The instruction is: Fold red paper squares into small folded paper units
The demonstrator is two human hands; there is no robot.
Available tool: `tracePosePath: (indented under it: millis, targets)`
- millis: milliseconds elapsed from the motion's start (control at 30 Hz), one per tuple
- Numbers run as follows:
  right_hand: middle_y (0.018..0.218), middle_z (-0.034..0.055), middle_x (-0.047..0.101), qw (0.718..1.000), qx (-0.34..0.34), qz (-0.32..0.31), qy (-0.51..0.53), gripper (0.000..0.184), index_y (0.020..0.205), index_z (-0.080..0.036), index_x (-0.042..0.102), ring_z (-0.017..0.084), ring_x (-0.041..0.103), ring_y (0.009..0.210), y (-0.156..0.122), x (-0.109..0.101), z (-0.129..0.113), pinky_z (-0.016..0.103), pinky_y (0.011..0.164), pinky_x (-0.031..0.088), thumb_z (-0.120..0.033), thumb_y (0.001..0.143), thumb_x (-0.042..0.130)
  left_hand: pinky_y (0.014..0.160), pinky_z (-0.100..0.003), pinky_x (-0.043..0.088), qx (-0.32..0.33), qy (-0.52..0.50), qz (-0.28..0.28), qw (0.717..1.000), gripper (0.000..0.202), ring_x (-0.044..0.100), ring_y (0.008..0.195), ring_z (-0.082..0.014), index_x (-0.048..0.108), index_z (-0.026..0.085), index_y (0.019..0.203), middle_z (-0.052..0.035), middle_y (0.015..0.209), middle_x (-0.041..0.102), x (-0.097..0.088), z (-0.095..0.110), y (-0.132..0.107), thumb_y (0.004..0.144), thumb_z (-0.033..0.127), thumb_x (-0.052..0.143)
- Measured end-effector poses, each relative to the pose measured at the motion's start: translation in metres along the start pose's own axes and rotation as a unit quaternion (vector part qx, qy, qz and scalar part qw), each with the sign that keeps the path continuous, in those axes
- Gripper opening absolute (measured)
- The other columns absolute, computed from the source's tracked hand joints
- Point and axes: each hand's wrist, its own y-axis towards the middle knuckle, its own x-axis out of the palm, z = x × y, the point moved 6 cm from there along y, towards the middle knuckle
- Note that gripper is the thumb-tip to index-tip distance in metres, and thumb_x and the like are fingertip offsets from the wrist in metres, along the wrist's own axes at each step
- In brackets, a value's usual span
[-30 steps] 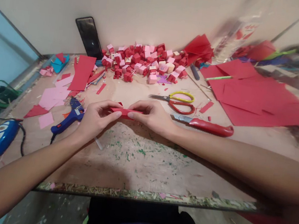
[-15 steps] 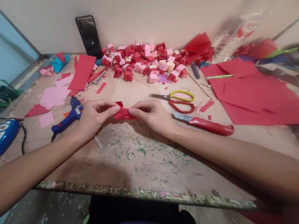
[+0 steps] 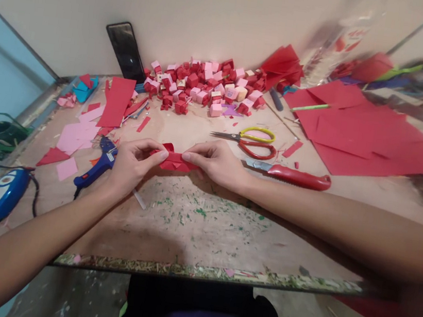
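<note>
Between my two hands is a folded piece of red paper (image 3: 174, 161), with a crease running along its length and small flaps showing. My left hand (image 3: 135, 163) pinches its left end between thumb and fingers. My right hand (image 3: 216, 163) pinches the right end the same way, its fingers partly hiding the paper. Just beyond my right hand lie scissors (image 3: 257, 142) with one yellow and one red handle. A red-handled knife (image 3: 297, 177) rests to the right of that hand. Left of my left hand is a blue glue gun (image 3: 95, 166).
Many small red and pink paper cubes (image 3: 206, 82) are heaped by the wall. A phone (image 3: 126, 51) leans there. Large red sheets (image 3: 370, 140) lie at right, pink paper pieces (image 3: 78, 133) at left. A clear plastic bottle (image 3: 335, 47) stands at the back right.
The red paper's front side has tipped a little more into view, showing a small pointed flap below the crease. Both hands keep their pinch in nearly the same place.
</note>
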Motion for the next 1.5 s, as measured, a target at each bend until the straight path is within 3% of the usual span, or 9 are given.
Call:
tracePosePath:
  millis: [233,433,633,767,1033,1167,1267,1367,1500]
  targets:
    - [0.09,0.0062,0.081,0.999,-0.013,-0.031,-0.024,0.029,0.093,-0.015,0.084,0.016,0.066,0.078,0.002,0.005,-0.002,0.031,0.072,0.049,-0.042,0.095,0.075,0.066,-0.027,0.057,-0.029,0.047,-0.032,0.998,0.015,0.073,0.066,-0.0166,0.087,0.022,0.078,-0.0033,0.076,0.083,0.007,0.0,-0.003,0.078,0.037,0.087]
    - [0.079,0.0037,0.077,0.999,-0.035,-0.019,-0.019,0.031,0.084,-0.014,0.082,0.014,0.06,0.071,0.002,0.003,-0.001,0.029,0.066,0.044,-0.043,0.095,0.075,0.061,-0.025,0.055,0.001,0.065,-0.025,0.998,0.013,0.069,0.062,-0.0151,0.085,0.022,0.073,-0.0024,0.071,0.08,0.006,0.007,-0.004,0.078,0.034,0.086]
    - [0.086,0.0053,0.077,0.997,-0.024,0.068,0.04,0.033,0.093,-0.017,0.081,0.015,0.062,0.072,0.001,-0.007,0.003,0.03,0.063,0.047,-0.049,0.094,0.077,0.062,-0.028,0.062,-0.08,-0.025,-0.068,0.994,0.033,0.071,0.067,-0.018,0.086,0.018,0.092,-0.0052,0.081,0.081,0.013,-0.001,-0.004,0.075,0.044,0.094]
    - [0.084,0.0043,0.075,0.999,-0.018,0.03,0.037,0.034,0.094,-0.017,0.079,0.014,0.061,0.07,0.002,-0.001,0.003,0.03,0.063,0.048,-0.049,0.099,0.071,0.077,-0.029,0.063,-0.032,-0.003,-0.083,0.996,0.027,0.076,0.084,-0.0201,0.087,0.016,0.097,-0.0088,0.099,0.085,0.016,0.004,-0.003,0.08,0.037,0.089]
    - [0.099,0.0055,0.079,0.999,-0.018,-0.008,0.044,0.038,0.109,-0.016,0.079,0.017,0.068,0.081,0.0,0.005,-0.006,0.032,0.074,0.054,-0.051,0.094,0.079,0.074,-0.027,0.06,-0.008,-0.024,-0.076,0.997,0.018,0.074,0.079,-0.0182,0.083,0.016,0.094,-0.0045,0.089,0.082,0.014,0.006,-0.002,0.081,0.028,0.083]
    - [0.106,0.0066,0.079,0.999,-0.023,-0.017,0.03,0.037,0.109,-0.017,0.077,0.02,0.071,0.094,-0.002,0.009,-0.009,0.034,0.085,0.055,-0.045,0.088,0.085,0.068,-0.025,0.058,-0.01,0.012,-0.113,0.993,0.012,0.072,0.071,-0.0163,0.081,0.017,0.089,-0.0027,0.082,0.08,0.019,0.004,-0.008,0.081,0.026,0.081]
    - [0.096,0.0035,0.075,0.999,-0.043,-0.025,0.0,0.027,0.1,-0.017,0.074,0.018,0.067,0.087,-0.003,0.012,-0.009,0.034,0.081,0.053,-0.041,0.09,0.081,0.067,-0.025,0.058,0.019,0.059,-0.127,0.99,0.007,0.07,0.07,-0.0165,0.08,0.019,0.087,-0.0022,0.079,0.079,0.02,0.006,-0.012,0.083,0.025,0.08]
    - [0.09,0.0025,0.072,0.999,-0.036,-0.021,0.021,0.017,0.098,-0.017,0.071,0.017,0.064,0.083,-0.002,0.011,-0.006,0.033,0.078,0.051,-0.034,0.093,0.073,0.069,-0.028,0.059,0.037,0.085,-0.112,0.989,0.008,0.071,0.072,-0.0173,0.08,0.021,0.089,-0.0032,0.084,0.079,0.017,0.007,-0.012,0.088,0.028,0.077]
    - [0.087,0.0006,0.071,0.996,-0.025,-0.044,0.074,0.012,0.094,-0.018,0.069,0.015,0.061,0.077,0.002,0.009,-0.003,0.03,0.071,0.048,-0.016,0.082,0.066,0.071,-0.028,0.06,0.044,0.096,-0.064,0.992,0.01,0.072,0.074,-0.0173,0.077,0.022,0.085,-0.0028,0.085,0.079,0.012,0.01,-0.011,0.089,0.031,0.076]
